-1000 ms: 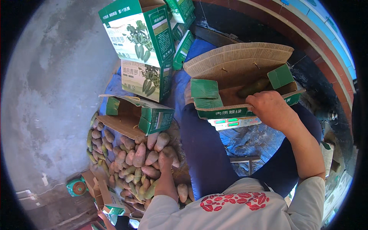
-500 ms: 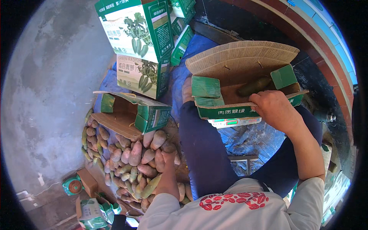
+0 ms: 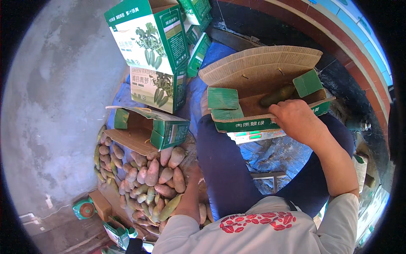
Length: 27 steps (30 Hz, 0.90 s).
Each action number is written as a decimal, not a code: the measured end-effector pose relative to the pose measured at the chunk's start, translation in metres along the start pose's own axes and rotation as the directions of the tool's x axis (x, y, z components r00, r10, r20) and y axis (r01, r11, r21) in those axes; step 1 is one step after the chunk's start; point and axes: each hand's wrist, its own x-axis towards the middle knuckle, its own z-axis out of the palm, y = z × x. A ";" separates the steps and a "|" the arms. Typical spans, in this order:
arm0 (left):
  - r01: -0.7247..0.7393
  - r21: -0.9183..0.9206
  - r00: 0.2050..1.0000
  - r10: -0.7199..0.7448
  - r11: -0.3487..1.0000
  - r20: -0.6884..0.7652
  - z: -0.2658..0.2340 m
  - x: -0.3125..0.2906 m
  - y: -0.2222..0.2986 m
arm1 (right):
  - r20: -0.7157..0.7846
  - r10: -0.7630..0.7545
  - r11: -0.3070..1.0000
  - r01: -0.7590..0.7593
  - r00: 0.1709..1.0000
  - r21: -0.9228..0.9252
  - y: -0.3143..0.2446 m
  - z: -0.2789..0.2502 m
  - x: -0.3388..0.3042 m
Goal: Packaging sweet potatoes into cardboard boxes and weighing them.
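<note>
My right grip (image 3: pixel 294 116) pinches the open cardboard box (image 3: pixel 249 124) by its near edge.
A dark green radish (image 3: pixel 275 97) lies inside. My left grip (image 3: pixel 195 173) is between the root vegetables (image 3: pixel 152 172) and my leg (image 3: pixel 224 169); I can't tell if it's pinching.

A wrinkled blue sheet (image 3: pixel 272 154) covered part of the floor (image 3: pixel 59 233). Toward its wall-side edge lay a heap of reddish and green roots (image 3: pixel 153 172). An open carton (image 3: pixel 171 133) rested at the heap's far end; beyond it, nearer the sheet's far edge, stood the lower carton (image 3: pixel 146 86) of an upright stack. Well in from the wall-side edge, a metal frame (image 3: pixel 275 177) showed above the sheet, its footing unclear.
</note>
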 end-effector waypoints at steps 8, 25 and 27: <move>-0.050 -0.039 0.996 0.047 0.998 -0.076 0.010 -0.014 0.006 | 0.007 0.002 1.000 -0.002 1.000 -0.009 -0.001 0.001 -0.005; -0.157 -0.054 0.956 0.138 0.986 -0.259 -0.013 -0.035 0.015 | -0.040 -0.067 0.997 0.065 0.997 -0.050 0.001 0.007 -0.013; -0.172 -0.053 0.946 0.150 0.984 -0.286 -0.019 -0.039 0.018 | -0.035 -0.063 0.998 0.062 0.997 -0.033 0.002 0.008 -0.012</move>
